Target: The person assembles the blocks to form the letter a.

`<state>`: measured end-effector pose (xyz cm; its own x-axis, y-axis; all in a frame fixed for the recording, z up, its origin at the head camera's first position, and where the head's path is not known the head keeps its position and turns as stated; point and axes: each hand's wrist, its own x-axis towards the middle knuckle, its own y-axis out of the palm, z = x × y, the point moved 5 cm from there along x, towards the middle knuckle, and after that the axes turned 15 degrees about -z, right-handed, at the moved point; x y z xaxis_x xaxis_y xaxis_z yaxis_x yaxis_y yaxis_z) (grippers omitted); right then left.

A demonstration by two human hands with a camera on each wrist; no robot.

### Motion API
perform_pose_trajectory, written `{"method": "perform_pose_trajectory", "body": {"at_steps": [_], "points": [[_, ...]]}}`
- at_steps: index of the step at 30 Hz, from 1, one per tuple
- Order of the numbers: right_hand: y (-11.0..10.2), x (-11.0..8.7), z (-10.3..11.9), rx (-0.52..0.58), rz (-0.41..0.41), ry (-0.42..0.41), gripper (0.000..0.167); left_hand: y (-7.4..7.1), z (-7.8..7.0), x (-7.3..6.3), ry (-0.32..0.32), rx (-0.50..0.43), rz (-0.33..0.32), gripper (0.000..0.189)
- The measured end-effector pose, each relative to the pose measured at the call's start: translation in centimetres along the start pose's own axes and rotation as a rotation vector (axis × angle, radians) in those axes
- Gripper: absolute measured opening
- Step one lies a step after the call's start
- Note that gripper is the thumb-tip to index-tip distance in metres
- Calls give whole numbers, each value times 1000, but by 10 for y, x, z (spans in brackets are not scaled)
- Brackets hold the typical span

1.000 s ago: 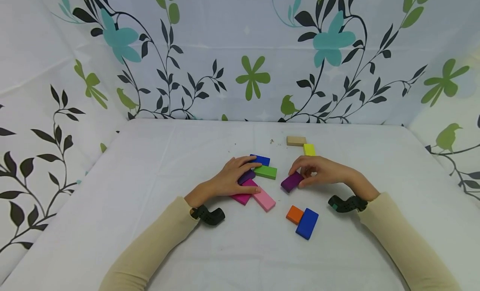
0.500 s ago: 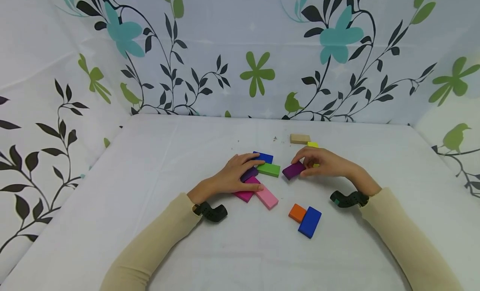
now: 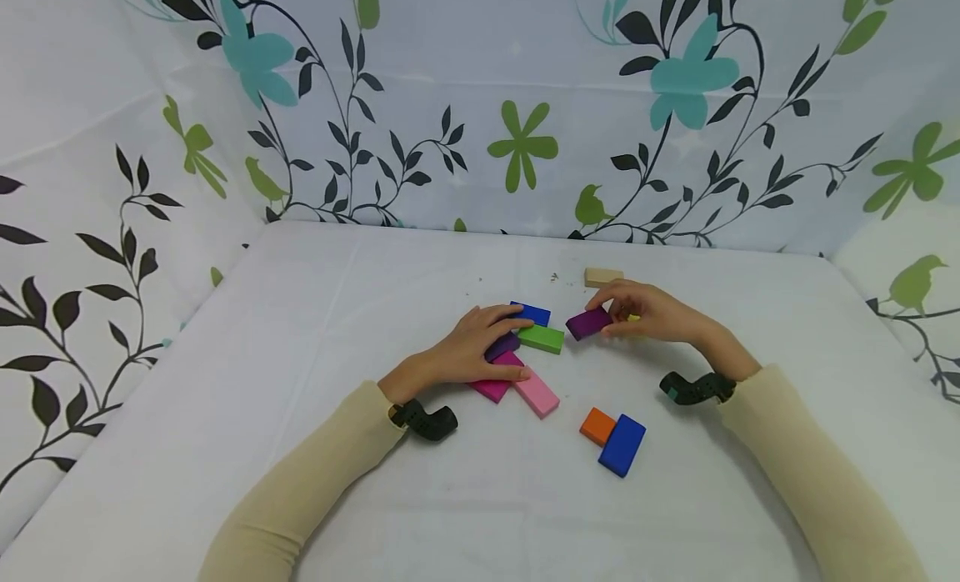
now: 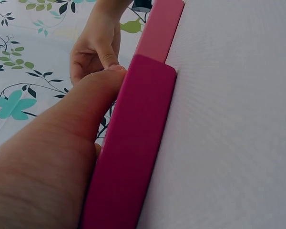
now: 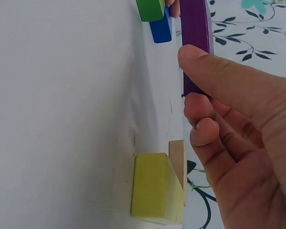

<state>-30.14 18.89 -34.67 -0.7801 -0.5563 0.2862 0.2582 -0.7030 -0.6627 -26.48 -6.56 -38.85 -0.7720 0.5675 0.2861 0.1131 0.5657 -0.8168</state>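
My right hand (image 3: 654, 313) pinches a purple wooden block (image 3: 588, 323) between thumb and fingertips; the right wrist view shows the thumb flat along its face. My left hand (image 3: 467, 348) rests with spread fingers over a row of joined blocks. By its fingertips lie a blue block (image 3: 536, 315) and a green block (image 3: 542, 339). Under the palm is a dark violet block (image 3: 502, 346), partly hidden. The thumb lies across a magenta block (image 4: 133, 138) and reaches the pink block (image 3: 538, 395), which touches the magenta one.
An orange block (image 3: 597, 426) touches a larger blue block (image 3: 622, 446) nearer the front. Behind the right hand are a tan block (image 3: 602, 277) and a yellow block (image 5: 150, 186), mostly covered in the head view. A patterned cloth (image 3: 450, 82) hangs along the table's back.
My right hand has carried the purple block toward the back of the table, now level with the green and blue blocks. The left hand has stayed on its blocks. The head view shifted slightly.
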Motion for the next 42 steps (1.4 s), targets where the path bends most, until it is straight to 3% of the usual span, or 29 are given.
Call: {"method": "perform_pose_trajectory", "body": {"at_steps": [20,42], "points": [[-2,22,-9,-70,-72,-11,36,0,-1,-1,-10,-1,9,75],[-2,50,-19,-102,-71,66,37,-1,-1,-1,-13,-6,20,75]]}}
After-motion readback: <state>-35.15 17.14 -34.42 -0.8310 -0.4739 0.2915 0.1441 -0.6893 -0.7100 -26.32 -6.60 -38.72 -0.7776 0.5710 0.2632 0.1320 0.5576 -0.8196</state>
